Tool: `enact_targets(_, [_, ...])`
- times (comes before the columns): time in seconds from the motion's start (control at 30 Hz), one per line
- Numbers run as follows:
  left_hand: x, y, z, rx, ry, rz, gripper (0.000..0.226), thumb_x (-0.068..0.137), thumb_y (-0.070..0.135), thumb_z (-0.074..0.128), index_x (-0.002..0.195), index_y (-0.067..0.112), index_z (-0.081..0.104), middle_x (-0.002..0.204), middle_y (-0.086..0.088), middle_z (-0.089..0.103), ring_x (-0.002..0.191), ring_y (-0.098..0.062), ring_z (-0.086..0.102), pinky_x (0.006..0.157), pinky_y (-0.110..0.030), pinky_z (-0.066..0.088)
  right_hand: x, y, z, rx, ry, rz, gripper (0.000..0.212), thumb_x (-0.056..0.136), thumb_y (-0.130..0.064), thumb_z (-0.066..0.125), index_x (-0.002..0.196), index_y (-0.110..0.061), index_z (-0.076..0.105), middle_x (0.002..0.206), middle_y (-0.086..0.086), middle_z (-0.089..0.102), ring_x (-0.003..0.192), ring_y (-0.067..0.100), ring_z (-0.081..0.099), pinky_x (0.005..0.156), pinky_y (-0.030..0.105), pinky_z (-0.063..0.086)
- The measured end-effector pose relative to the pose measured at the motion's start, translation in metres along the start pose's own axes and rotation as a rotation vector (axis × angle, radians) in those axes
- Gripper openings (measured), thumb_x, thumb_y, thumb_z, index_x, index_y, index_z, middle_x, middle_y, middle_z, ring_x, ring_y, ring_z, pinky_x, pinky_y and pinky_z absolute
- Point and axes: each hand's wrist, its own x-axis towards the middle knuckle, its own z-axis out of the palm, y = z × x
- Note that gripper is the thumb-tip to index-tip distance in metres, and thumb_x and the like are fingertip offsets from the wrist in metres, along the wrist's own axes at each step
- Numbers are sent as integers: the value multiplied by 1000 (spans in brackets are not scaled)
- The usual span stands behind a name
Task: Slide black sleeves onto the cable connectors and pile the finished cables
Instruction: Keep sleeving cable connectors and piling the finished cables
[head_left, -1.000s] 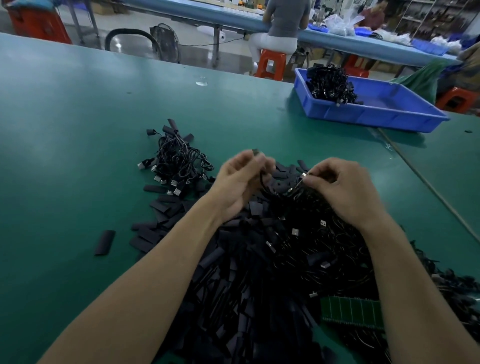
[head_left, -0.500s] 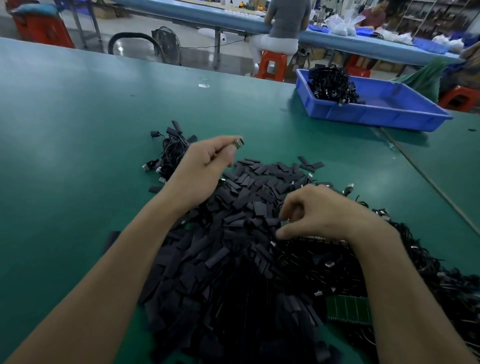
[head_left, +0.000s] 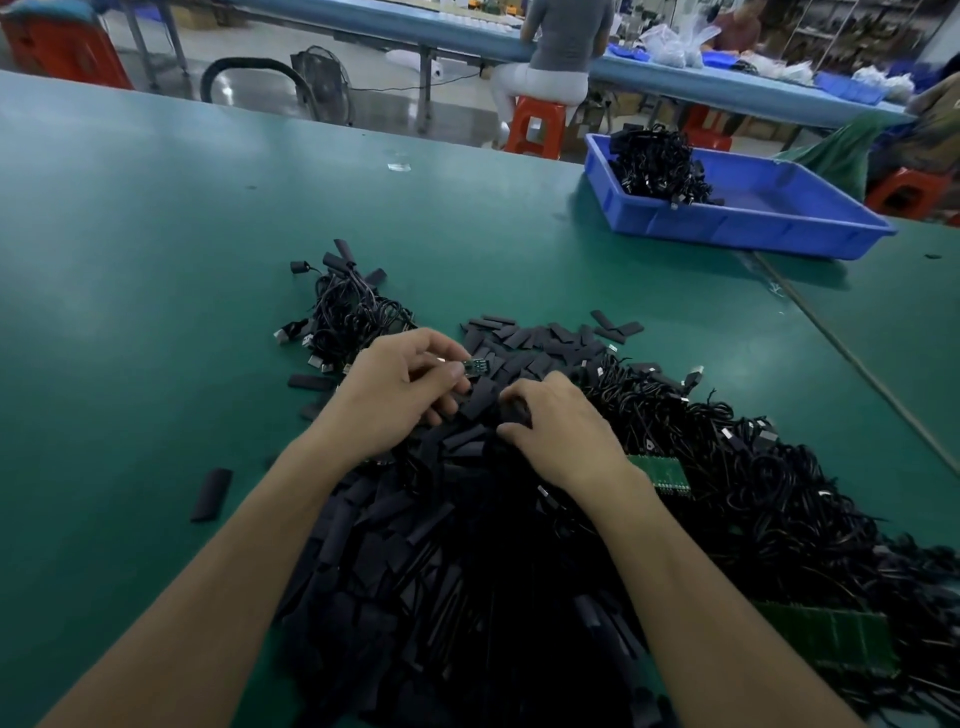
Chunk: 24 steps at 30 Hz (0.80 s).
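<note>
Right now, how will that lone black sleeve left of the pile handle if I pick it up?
The lone black sleeve looks flattened, so it probably slides rather than rolls when pushed. It seems thin and small, so likely light and easily squashed by a pinch. Lying flat on the green table, its edge may be awkward to lift.

Left hand (head_left: 400, 395): connector (head_left: 476, 367); right hand (head_left: 563, 436): sleeve (head_left: 515, 413)
</note>
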Motion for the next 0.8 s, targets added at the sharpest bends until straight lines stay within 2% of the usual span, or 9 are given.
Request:
enact_targets(0.1, [-2,-5,0,7,71,-16,14,96,16,65,92,27,71,78,-2,72,66,-14,68,60,-23,56,-2,3,-1,107,95,-27,19,90,-27,73,109,-28,69,101,-4,50,94,19,57,80,34,48])
enact_targets(0.17, [-4,-6,2,15,67,-18,12,96,15,65,94,26,71,76,1,71,65,-10,67,60,-21,55,-2,6,-1,240,112,-41,11,86,-23,77,94,-27,71,86,-8,58,83,14,59,78,34,52])
enact_targets(0.3, [-8,-4,5,-3,60,-33,8,96,13,66,99,19,69,77,4,74,64,-7,66,61,-19,55,-4,7,-5,466,240,-87,25,80,-20,83,76,-26,59,71,-9,61,61,2,53,61,14,42])
enact_targets(0.4, [-7,0,7,-12,73,-38,7,96,13,66,99,18,70,79,3,76,64,-5,67,62,-17,54,-5,6,-4,451,204,-118,28,83,-22,80,84,-25,53,76,-7,59,68,7,53,63,16,43])
enact_targets(0.5, [-8,2,9,-2,72,-29,8,96,14,66,99,20,70,79,5,76,65,-4,67,62,-16,53,-9,7,-1,244,112,-126,22,89,-30,74,105,-25,60,84,-6,62,77,14,58,74,33,50])
enact_targets(0.57, [-10,3,11,11,64,-24,8,95,15,67,99,20,71,79,6,76,65,-3,67,61,-12,50,-13,7,0,116,107,-120,17,92,-36,69,105,-26,65,95,-3,68,88,20,62,78,38,53])
enact_targets(0.67, [-10,5,13,10,55,-22,7,95,15,67,98,21,71,78,6,76,65,-1,68,61,-10,47,-17,7,-2,108,91,-111,16,92,-39,68,104,-28,70,100,-2,70,95,21,64,83,40,54])
enact_targets(0.8, [-9,7,12,8,63,-29,7,95,16,67,98,22,70,78,8,76,66,-2,68,60,-10,47,-18,13,-5,123,48,-127,26,87,-36,75,112,-29,72,109,-2,71,104,19,62,90,35,51])
